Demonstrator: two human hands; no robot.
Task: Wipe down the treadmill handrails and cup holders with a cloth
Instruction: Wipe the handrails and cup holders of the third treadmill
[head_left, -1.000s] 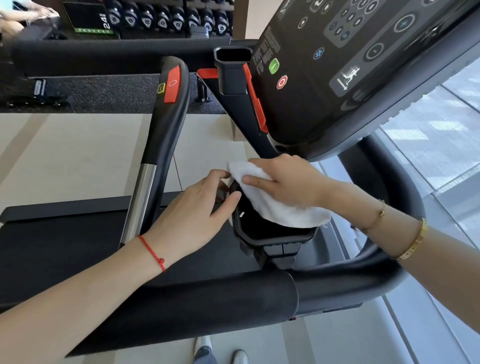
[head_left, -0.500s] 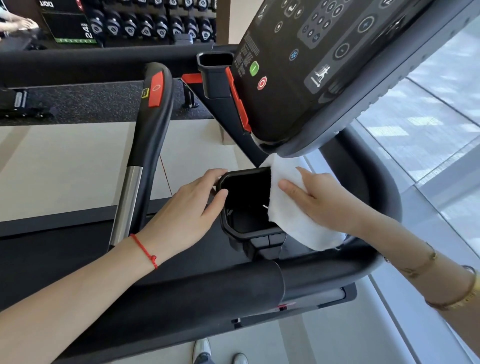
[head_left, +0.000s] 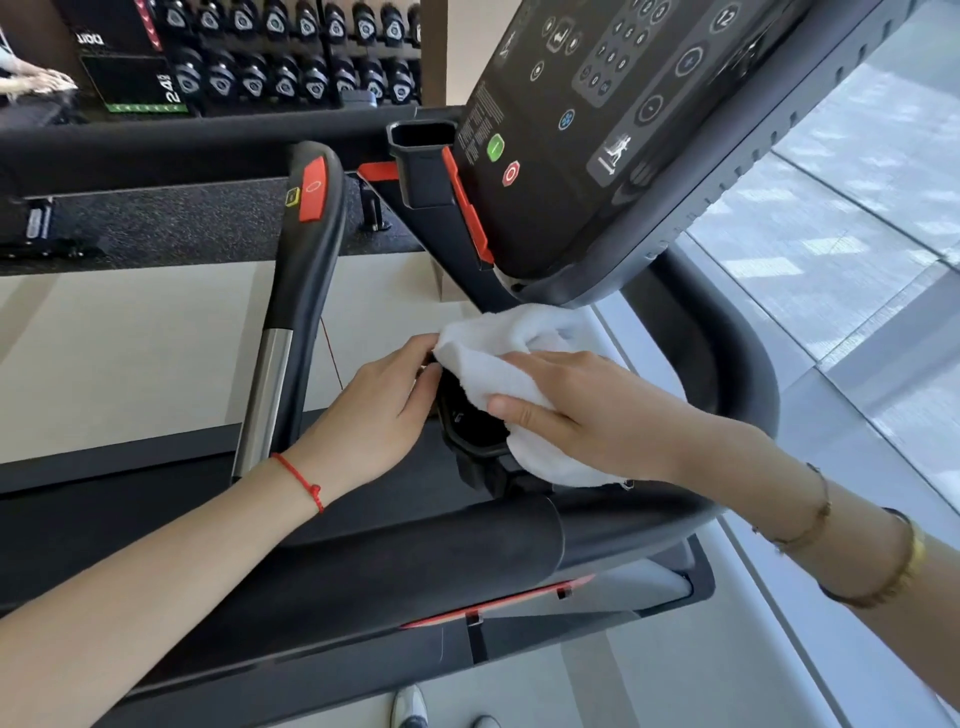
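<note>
Our right hand (head_left: 587, 415) now presses the white cloth (head_left: 514, 364) over the upward-opening cup holder (head_left: 467, 426), uncovered before; our left hand (head_left: 384, 410) grips its left rim.

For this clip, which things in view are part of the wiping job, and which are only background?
In the job:
white cloth, pressed by the right hand
near cup holder, steadied by the left hand
far cup holder
front handrail
upright handle

Just background:
console
dumbbell rack
shoes
</note>
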